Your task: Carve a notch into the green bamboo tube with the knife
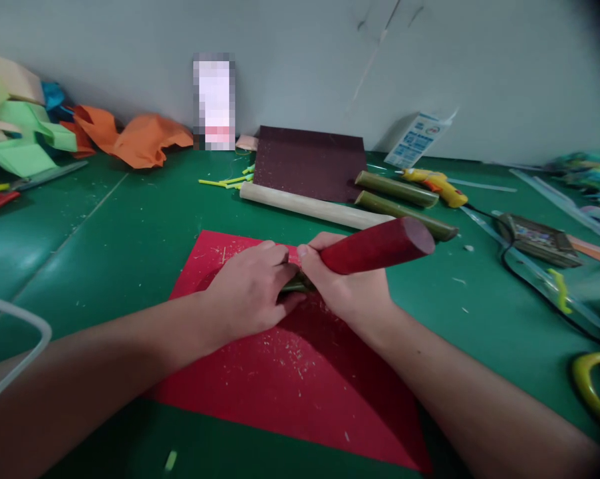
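My left hand [250, 283] is closed around a short green piece [295, 286] that looks like bamboo, pressing it down over a red sheet [260, 399]. Just to its right, my right hand [354, 293] grips a tool by its thick red handle [374, 246]. The handle's butt points up and to the right. The tool's working end is hidden between my hands, so its kind does not show. Pale shavings [295, 352] are scattered over the sheet.
Behind my hands lie a pale stick [310, 206], split bamboo pieces [397, 189], a dark sheet [310, 163] and a yellow glue gun [434, 185]. Orange paper [140, 140] and red-handled scissors [0, 203] are left. Yellow scissor handles [592, 386] sit at right. A wall stands behind.
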A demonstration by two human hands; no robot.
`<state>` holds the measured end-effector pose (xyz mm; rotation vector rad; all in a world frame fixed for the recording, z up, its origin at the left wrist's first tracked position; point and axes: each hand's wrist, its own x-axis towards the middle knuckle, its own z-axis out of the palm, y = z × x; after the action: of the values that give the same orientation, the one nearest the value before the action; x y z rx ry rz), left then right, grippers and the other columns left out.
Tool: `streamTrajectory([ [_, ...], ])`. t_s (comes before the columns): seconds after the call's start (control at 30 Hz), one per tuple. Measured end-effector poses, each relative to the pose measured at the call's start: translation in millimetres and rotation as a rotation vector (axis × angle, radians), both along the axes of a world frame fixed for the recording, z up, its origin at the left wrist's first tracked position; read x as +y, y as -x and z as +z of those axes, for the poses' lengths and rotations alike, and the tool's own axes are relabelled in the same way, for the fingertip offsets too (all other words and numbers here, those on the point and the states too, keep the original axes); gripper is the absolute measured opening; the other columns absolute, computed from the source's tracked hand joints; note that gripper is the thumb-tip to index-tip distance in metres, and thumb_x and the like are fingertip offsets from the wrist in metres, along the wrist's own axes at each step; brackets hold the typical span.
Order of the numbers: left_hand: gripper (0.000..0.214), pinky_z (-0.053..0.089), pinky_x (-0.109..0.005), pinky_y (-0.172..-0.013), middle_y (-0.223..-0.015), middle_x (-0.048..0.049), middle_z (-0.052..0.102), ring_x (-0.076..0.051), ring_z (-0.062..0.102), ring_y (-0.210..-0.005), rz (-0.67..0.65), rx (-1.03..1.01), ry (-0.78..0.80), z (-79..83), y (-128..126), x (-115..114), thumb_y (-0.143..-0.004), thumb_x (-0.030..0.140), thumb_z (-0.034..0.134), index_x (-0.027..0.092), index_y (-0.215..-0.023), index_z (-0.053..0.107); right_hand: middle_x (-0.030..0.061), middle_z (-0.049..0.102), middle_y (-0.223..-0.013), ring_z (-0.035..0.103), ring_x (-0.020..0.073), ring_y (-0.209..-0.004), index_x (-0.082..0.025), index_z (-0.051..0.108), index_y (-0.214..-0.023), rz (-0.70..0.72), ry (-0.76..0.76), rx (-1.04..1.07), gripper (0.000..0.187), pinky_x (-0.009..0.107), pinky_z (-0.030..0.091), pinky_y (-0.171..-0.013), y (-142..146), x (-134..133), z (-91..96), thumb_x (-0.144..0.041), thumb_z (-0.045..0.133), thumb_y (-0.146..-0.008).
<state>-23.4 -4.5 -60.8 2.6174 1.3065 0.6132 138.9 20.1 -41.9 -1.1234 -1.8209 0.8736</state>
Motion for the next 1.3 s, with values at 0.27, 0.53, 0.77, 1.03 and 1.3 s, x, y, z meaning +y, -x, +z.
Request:
streamTrajectory([
  [0.27, 0.032, 0.052, -0.044, -0.079, -0.096, -0.0138, 0.066, -0.027, 0.059, -0.089, -0.031, 0.008, -0.023, 2.0, 1.2, -1.2, -0.094, 0.036, 0.050, 0.011, -0.102, 0.069, -0.0030, 0.051, -0.058, 0.046, 0.0109, -0.055, -0.021, 0.051, -0.061, -0.012, -0.025, 0.003, 0.026, 0.028, 0.037, -0.054, -1.6, -1.9, 0.8, -0.031, 0.055, -0.084],
  [0.53, 0.031, 0.052, -0.045, -0.079, -0.097, -0.0148, 0.066, -0.029, 0.060, -0.092, -0.038, -0.005, -0.029, 1.3, 2.1, -1.3, -0.094, 0.033, 0.049, 0.010, -0.101, 0.068, -0.0025, 0.051, -0.059, 0.048, 0.0114, -0.058, -0.021, 0.050, -0.061, 0.042, 0.006, -0.051, 0.027, 0.028, 0.038, -0.059, -0.6, -0.2, 2.3, -0.032, 0.054, -0.084],
  [0.77, 0.031, 0.051, -0.041, -0.073, -0.092, -0.0130, 0.066, -0.027, 0.059, -0.085, -0.022, 0.053, -0.108, -2.1, 2.0, 0.8, -0.094, 0.035, 0.047, 0.011, -0.098, 0.067, -0.0001, 0.055, -0.060, 0.048, 0.0124, -0.057, -0.021, 0.054, -0.061, 0.040, -0.013, -0.160, 0.027, 0.028, 0.037, -0.055, -1.1, -1.7, 3.7, -0.035, 0.056, -0.084],
  [1.03, 0.033, 0.048, -0.039, -0.071, -0.089, -0.0130, 0.062, -0.026, 0.057, -0.083, -0.087, 0.028, -0.014, 1.9, 2.5, 2.0, -0.095, 0.033, 0.046, 0.009, -0.093, 0.070, -0.0031, 0.045, -0.055, 0.042, 0.0103, -0.052, -0.022, 0.044, -0.056, 0.084, -0.029, 0.023, 0.029, 0.028, 0.034, -0.052, -5.1, -3.0, -0.4, -0.027, 0.056, -0.083],
  [1.3, 0.036, 0.051, -0.044, -0.081, -0.099, -0.0155, 0.065, -0.029, 0.059, -0.093, -0.053, -0.003, 0.004, -0.3, 3.8, 2.2, -0.093, 0.035, 0.053, 0.010, -0.110, 0.071, -0.0038, 0.045, -0.053, 0.040, 0.0092, -0.051, -0.021, 0.046, -0.056, -0.030, 0.080, 0.044, 0.028, 0.028, 0.033, -0.050, -0.6, 1.8, 6.6, -0.020, 0.058, -0.080],
])
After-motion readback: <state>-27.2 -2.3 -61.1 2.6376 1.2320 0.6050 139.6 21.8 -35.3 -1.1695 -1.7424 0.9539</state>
